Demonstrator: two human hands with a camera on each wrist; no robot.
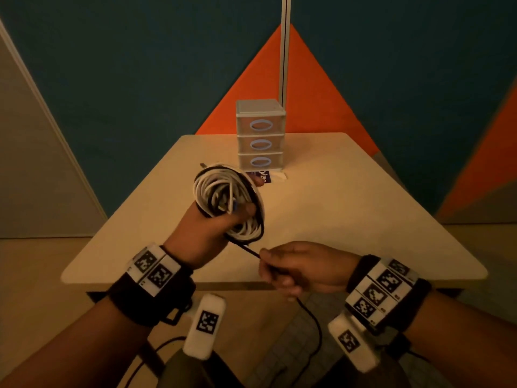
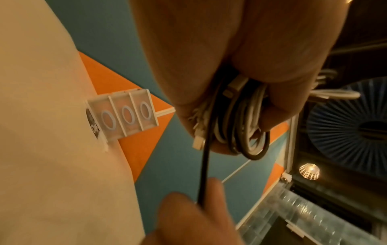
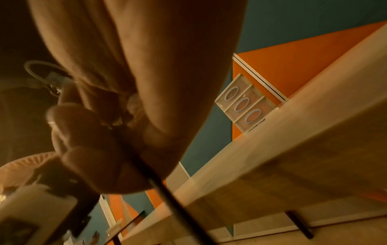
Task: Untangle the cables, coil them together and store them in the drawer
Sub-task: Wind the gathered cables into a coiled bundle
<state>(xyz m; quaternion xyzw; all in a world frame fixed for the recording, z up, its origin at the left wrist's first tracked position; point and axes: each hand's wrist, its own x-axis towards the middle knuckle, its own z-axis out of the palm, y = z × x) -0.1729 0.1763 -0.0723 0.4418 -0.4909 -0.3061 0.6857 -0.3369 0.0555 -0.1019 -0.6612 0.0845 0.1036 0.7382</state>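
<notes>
My left hand (image 1: 221, 219) grips a coil of white and black cables (image 1: 223, 191) above the near-left part of the table; the left wrist view shows the same coil (image 2: 240, 119) wedged under my curled fingers, with white plugs sticking out. A loose black cable (image 1: 249, 250) runs taut from the coil down to my right hand (image 1: 282, 273), which pinches it at the table's front edge. Below that hand the black cable (image 3: 167, 195) hangs toward the floor. The small three-drawer unit (image 1: 260, 134) stands at the table's far side, all drawers closed.
The light wooden table (image 1: 363, 214) has a purple card (image 1: 264, 177) lying in front of the drawer unit. Teal and orange wall panels stand behind. Below the front edge are the floor and a grey mat (image 1: 296, 345).
</notes>
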